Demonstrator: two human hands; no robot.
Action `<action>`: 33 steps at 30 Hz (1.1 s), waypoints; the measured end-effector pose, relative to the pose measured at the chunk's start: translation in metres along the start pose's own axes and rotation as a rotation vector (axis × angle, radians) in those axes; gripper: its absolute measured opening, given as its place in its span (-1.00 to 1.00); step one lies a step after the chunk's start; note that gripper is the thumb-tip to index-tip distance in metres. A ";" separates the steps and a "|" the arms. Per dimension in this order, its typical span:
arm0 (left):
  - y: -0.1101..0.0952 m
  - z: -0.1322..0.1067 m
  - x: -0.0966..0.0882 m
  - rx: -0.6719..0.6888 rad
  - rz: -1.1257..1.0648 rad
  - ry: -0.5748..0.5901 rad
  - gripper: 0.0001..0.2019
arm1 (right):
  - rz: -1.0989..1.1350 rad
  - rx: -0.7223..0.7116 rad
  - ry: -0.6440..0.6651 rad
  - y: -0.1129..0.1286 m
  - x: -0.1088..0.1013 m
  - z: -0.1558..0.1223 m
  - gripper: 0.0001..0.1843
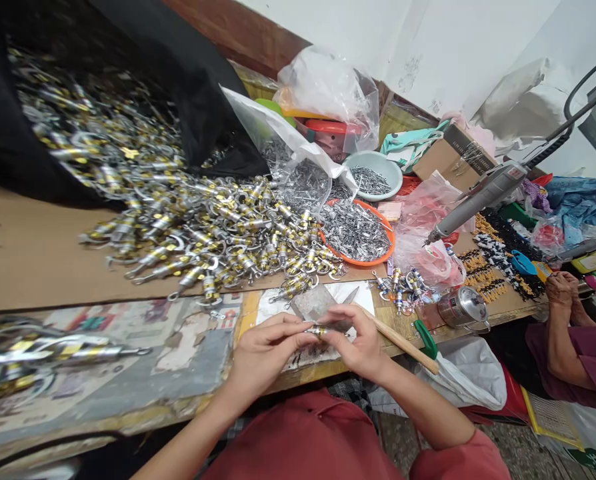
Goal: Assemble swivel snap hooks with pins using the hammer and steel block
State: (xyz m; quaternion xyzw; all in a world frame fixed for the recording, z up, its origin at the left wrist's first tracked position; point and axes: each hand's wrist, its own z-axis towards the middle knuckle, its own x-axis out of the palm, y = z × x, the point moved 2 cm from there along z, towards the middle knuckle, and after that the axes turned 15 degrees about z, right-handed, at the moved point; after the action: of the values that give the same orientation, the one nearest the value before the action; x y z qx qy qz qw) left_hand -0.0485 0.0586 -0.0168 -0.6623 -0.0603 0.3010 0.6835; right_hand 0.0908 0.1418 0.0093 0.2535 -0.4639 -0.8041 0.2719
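Note:
My left hand (265, 350) and my right hand (358, 343) meet at the near edge of the workbench. Both pinch one small silver-and-gold metal clasp (322, 331) between thumb and fingertips, left hand on its left end, right hand on its right end. A small clear plastic bag (315, 303) lies just beyond the fingers. A big heap of the same silver-and-gold clasps (188, 220) spreads over the brown cardboard behind, spilling from a black bag (198, 87).
An orange tray (357, 231) and a pale bowl (373, 175) hold small grey metal parts. An electric screwdriver (478, 199) hangs at right. A wooden-handled tool (403, 343) and a metal cup (462, 308) lie near my right hand. Another person's hands (561, 290) work at far right.

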 end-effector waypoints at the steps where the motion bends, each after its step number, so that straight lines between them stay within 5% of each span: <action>1: -0.001 0.000 0.000 -0.030 -0.039 0.010 -0.94 | -0.077 -0.098 0.023 0.001 -0.002 -0.002 -0.68; 6: -0.011 0.004 -0.003 -0.038 -0.054 0.076 -0.93 | -0.441 -0.524 0.291 0.000 -0.010 -0.010 -0.78; 11: -0.018 0.007 -0.010 0.093 0.102 0.126 -0.90 | -0.487 -0.627 0.377 0.003 -0.015 -0.005 -0.80; 19: -0.023 0.005 -0.016 0.222 0.144 0.108 -0.89 | -0.360 -0.461 0.239 0.007 -0.008 -0.005 -0.75; 24: -0.013 -0.001 -0.008 -0.109 0.009 0.103 -0.82 | -0.170 -0.203 0.080 0.000 -0.001 -0.007 -0.85; 28: -0.003 -0.008 0.003 -0.312 -0.190 0.088 -0.44 | -0.009 0.023 -0.073 -0.003 0.001 -0.006 -0.87; 33: 0.008 -0.008 0.009 -0.346 -0.357 0.060 -0.25 | -0.058 0.191 0.205 -0.015 -0.013 0.025 -0.86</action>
State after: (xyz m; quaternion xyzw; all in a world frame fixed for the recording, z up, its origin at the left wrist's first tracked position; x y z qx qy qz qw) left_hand -0.0399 0.0556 -0.0277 -0.7569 -0.2064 0.1409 0.6039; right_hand 0.0810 0.1718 0.0092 0.3722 -0.5008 -0.7337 0.2691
